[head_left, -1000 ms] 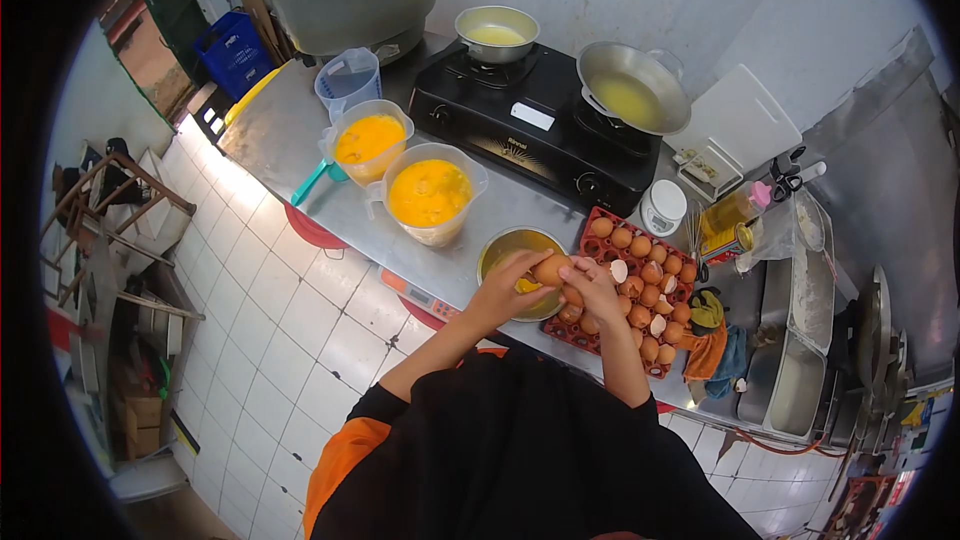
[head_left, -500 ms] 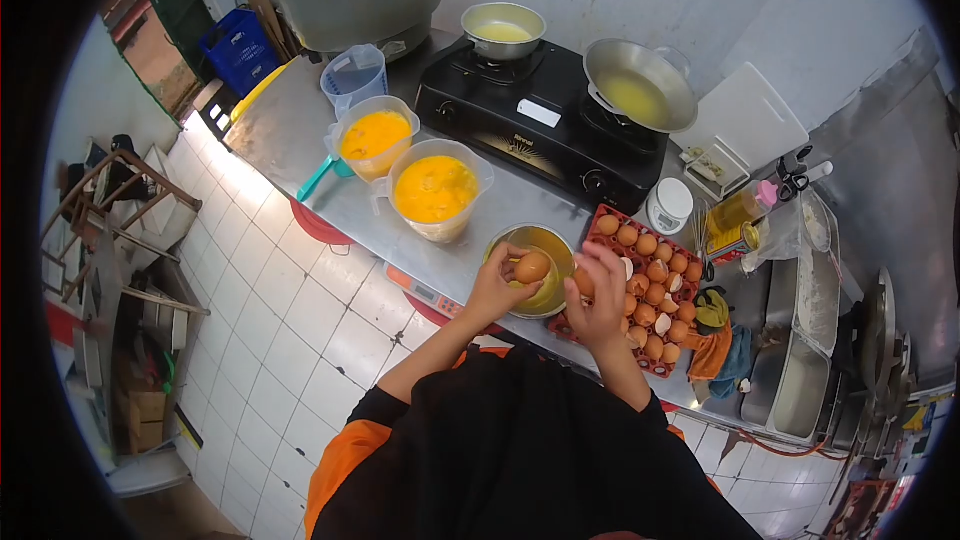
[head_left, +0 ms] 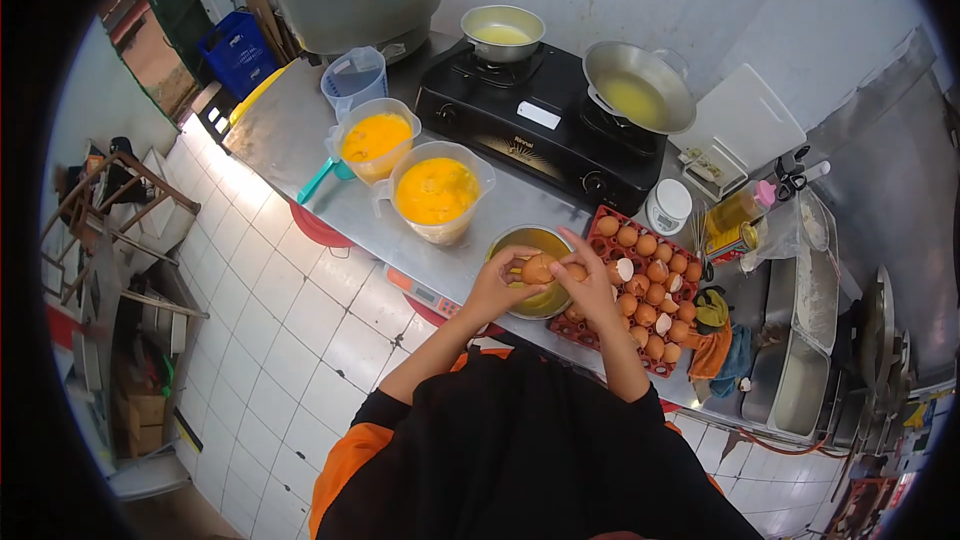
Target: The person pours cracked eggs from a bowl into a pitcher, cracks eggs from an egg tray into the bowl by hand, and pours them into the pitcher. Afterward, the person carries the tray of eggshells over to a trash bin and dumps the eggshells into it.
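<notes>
Both hands meet over a metal bowl (head_left: 505, 238) that has yellowish liquid egg in it. My left hand (head_left: 494, 287) is closed around a brown egg (head_left: 537, 269). Fingers of my right hand (head_left: 594, 292) grip a second brown egg (head_left: 576, 272), mostly covered by the fingers, against the first one. Whether either shell is cracked is too small to tell. Just right of the bowl lies a red egg tray (head_left: 607, 212) with several brown eggs and broken shells.
Two plastic jugs of beaten egg (head_left: 436, 190) (head_left: 377, 137) stand left of the bowl, beside a turquoise-handled utensil (head_left: 318, 181). Behind is a black gas stove (head_left: 500, 140) with two pans. An orange scale (head_left: 425, 294) sits at the front edge; a sink (head_left: 800, 385) is at right.
My right hand has moved left and brought its egg up to the egg in my left hand. The left-hand egg has shifted slightly right.
</notes>
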{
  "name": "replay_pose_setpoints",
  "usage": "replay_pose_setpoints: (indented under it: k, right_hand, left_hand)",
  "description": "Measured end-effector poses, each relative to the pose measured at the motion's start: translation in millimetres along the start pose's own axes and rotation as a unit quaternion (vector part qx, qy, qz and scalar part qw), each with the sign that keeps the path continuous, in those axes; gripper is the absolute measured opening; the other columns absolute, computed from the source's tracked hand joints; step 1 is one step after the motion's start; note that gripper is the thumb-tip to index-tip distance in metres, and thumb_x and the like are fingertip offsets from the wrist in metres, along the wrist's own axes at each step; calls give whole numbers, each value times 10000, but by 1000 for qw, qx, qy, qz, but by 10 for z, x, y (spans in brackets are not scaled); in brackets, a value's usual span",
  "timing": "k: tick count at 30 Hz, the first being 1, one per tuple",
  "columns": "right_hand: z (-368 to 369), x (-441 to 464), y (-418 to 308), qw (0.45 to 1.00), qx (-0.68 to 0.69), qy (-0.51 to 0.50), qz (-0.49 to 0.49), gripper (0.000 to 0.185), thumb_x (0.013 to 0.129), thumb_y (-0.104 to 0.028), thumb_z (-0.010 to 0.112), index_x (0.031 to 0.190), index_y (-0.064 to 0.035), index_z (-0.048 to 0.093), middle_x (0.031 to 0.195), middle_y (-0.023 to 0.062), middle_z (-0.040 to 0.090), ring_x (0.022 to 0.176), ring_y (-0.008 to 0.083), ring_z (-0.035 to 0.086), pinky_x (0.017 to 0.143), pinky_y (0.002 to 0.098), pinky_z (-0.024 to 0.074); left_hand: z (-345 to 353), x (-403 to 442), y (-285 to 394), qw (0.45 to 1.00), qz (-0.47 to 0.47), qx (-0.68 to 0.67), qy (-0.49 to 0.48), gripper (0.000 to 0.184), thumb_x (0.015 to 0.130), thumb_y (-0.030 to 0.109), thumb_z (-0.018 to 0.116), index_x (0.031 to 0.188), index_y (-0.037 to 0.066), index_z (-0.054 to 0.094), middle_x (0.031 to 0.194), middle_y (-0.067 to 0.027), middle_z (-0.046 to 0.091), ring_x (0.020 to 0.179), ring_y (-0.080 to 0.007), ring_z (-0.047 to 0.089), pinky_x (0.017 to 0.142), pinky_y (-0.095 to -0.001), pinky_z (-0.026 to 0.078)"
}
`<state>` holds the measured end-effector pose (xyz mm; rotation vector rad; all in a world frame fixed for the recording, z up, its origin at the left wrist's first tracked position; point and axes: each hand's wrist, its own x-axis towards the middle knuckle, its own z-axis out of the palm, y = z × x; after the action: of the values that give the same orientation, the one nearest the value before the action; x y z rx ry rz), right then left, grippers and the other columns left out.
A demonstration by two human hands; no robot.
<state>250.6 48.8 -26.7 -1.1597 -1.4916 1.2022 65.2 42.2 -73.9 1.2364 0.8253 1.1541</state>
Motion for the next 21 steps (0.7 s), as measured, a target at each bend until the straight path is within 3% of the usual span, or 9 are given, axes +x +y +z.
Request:
replay_pose_setpoints:
  k: [1, 4, 7, 16, 21]
  right_hand:
    - [-21, 19, 32, 998, 20, -46, 36, 474, 863, -102, 675, 1321, -60, 558, 1075, 82, 660, 892, 115, 598, 825, 255, 478]
    - [0, 32, 134, 995, -18, -100, 14, 489, 869, -97, 671, 1344, -74, 555, 1167, 90, 651, 984, 117, 606, 893, 255, 470]
    - [-10, 40, 151, 994, 18, -94, 46, 448, 866, -106, 677, 1305, -76, 592, 1174, 93, 654, 1069, 128, 588, 942, 263, 454]
    - [28, 20, 85, 990, -125, -58, -12, 470, 792, -98, 705, 1256, -121, 635, 1112, 146, 695, 988, 166, 675, 882, 277, 507]
    - [21, 19, 116, 989, -136, -39, -41, 474, 793, -90, 693, 1258, -156, 637, 1048, 149, 703, 931, 209, 689, 835, 296, 523]
  left_hand:
    - [-15, 6, 11, 1000, -3, 23, 0, 555, 735, -4, 796, 1226, 29, 538, 1194, -84, 557, 1063, -156, 597, 852, -276, 516]
    - [-67, 27, -30, 1000, -10, 8, 0, 530, 734, 28, 811, 1214, 30, 586, 1199, -80, 546, 1064, -171, 597, 827, -268, 521]
    - [-96, 23, 2, 999, 22, 25, -2, 500, 745, 29, 800, 1206, 27, 607, 1191, -83, 539, 1043, -182, 610, 819, -258, 529]
    - [-10, -8, 107, 997, -20, 53, 47, 409, 758, -46, 696, 1155, 25, 623, 1225, -76, 523, 1104, -180, 594, 869, -267, 532]
    - [-54, 40, 239, 994, 5, 107, 37, 382, 765, -47, 655, 1137, 39, 645, 1243, -69, 548, 1133, -181, 586, 883, -284, 531]
